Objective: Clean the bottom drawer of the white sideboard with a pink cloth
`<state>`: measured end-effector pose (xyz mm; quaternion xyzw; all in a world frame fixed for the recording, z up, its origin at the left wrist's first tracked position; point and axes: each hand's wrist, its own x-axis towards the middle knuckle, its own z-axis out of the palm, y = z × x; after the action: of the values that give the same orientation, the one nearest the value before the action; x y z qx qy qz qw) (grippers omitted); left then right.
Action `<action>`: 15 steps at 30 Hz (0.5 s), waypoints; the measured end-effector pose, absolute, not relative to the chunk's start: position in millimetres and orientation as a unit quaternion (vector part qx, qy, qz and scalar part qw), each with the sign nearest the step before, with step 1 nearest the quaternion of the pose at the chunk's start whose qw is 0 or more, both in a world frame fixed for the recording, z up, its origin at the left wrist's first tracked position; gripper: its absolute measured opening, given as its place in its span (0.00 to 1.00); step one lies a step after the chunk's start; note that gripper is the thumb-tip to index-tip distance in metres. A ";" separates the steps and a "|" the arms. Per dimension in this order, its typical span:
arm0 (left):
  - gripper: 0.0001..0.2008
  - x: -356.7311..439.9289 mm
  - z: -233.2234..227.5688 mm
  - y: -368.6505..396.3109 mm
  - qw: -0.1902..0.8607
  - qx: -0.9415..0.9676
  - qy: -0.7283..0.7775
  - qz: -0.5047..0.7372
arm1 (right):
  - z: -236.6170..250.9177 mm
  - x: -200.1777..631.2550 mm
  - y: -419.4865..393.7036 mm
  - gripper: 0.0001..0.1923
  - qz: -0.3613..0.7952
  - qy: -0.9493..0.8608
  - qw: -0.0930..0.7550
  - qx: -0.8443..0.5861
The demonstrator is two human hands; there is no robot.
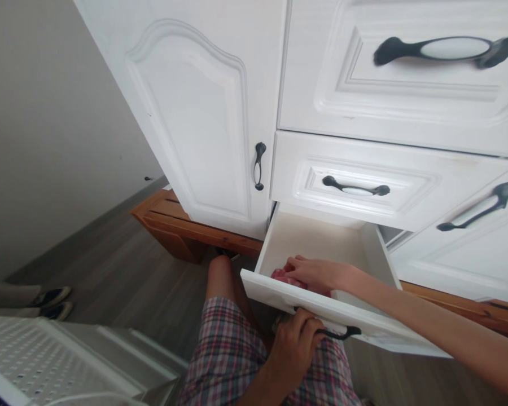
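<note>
The lowest white drawer [317, 307] of a white cabinet is pulled out. My left hand [294, 347] grips its dark handle [342, 334] from below. My right hand [317, 273] reaches inside the drawer and rests on a red cloth item [281, 275] at the front left corner; whether the fingers hold it I cannot tell. The rest of the drawer's inside looks bare and pale.
Above are shut drawers with dark handles [355, 189] and a cabinet door [203, 118]. A wooden base [173, 220] runs under the cabinet. My leg in plaid shorts [232, 349] is below. A white perforated surface [38, 361] lies at the lower left, shoes [53, 301] by the wall.
</note>
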<state>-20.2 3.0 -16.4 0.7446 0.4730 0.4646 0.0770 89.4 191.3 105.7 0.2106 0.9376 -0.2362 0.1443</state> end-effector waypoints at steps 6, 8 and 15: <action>0.21 -21.3 -16.2 3.1 0.075 0.745 0.474 0.464 | 70.1 83.4 189.8 0.20 -0.114 0.954 0.138 0.239; 0.19 -21.0 -16.8 2.6 0.080 0.747 0.474 0.459 | 66.9 79.4 201.8 0.18 -0.050 0.957 0.121 0.260; 0.11 -21.8 -21.3 1.7 0.086 0.756 0.484 0.432 | 74.9 77.3 269.8 0.24 0.070 0.936 0.085 0.335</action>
<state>-21.8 1.7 -21.3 0.7564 0.4836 0.4320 0.0856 77.3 269.8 74.9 0.3348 0.9357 0.0705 0.0854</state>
